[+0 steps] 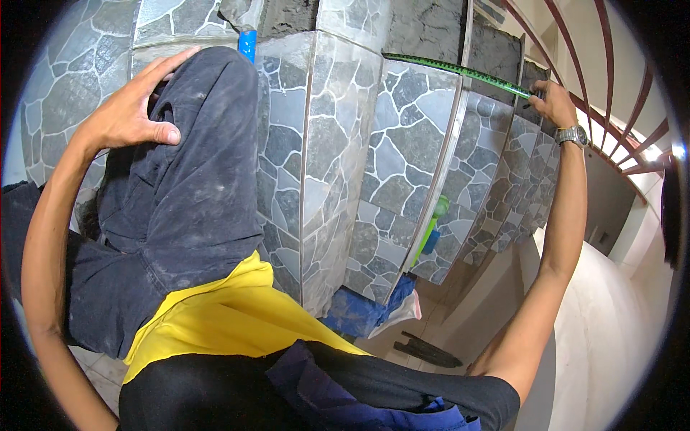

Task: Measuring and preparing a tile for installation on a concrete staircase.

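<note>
My right hand (pixel 555 105), with a metal watch on its wrist, is closed at the right end of a green tape measure (pixel 460 70). The tape's marked blade runs left from my fingers across the stair treads, along the line between stone-pattern tiles (pixel 413 115) and rough grey mortar (pixel 425 29). Its far tip lies by the corner of a tiled riser. On my bent knee in dark, dusty trousers rests my left hand (pixel 129 115), thumb and fingers apart, holding nothing. Just beyond that knee is a tool with a blue handle (pixel 246 44), partly cut off by the frame's top.
Tiled steps with metal edge strips (pixel 442 172) descend to the right. Curved dark railing bars (pixel 607 65) stand at the upper right. A green tool (pixel 431 226) lies on a lower step. Blue plastic sheeting (pixel 363 309) and a dark elongated object (pixel 428 350) are lower down.
</note>
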`<act>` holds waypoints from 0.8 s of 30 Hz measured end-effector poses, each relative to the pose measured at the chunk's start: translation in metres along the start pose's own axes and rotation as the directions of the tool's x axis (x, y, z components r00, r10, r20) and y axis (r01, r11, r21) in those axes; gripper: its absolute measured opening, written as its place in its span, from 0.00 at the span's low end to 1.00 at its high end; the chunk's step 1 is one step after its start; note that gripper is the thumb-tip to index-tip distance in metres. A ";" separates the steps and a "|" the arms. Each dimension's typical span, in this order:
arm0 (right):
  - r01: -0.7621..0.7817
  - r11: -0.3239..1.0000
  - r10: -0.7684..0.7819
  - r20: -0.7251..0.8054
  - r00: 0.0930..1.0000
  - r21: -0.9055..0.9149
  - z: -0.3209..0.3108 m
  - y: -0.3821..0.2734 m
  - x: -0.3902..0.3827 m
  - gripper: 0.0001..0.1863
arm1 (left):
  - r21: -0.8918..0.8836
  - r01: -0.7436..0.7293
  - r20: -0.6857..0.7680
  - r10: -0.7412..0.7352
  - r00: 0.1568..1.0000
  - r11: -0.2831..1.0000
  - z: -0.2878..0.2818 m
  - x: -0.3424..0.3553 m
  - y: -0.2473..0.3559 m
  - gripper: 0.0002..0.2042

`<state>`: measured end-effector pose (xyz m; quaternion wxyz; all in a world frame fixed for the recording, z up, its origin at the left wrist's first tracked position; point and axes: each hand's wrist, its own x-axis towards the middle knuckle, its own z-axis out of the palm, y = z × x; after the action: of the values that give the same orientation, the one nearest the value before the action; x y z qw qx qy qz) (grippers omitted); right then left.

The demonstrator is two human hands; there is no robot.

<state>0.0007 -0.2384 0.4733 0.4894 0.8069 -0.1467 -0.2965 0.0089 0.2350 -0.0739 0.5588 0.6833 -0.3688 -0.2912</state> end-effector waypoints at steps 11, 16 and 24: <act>0.008 1.000 -0.008 0.019 1.000 0.000 0.000 -0.007 0.005 0.20 | 0.011 0.015 0.003 -0.015 1.000 1.000 -0.001 -0.003 -0.001 0.68; -0.023 1.000 0.022 0.063 0.998 0.020 -0.008 -0.018 0.005 0.20 | 0.037 -0.005 0.003 0.005 1.000 0.999 -0.002 -0.004 -0.004 0.67; -0.005 1.000 0.003 0.078 0.997 0.026 -0.004 -0.021 0.011 0.19 | 0.040 0.029 0.092 -0.032 0.995 0.999 -0.014 -0.006 0.008 0.68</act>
<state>0.0107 -0.2313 0.4532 0.4732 0.8007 -0.1711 -0.3251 0.0156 0.2472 -0.0629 0.5233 0.6852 -0.3895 -0.3239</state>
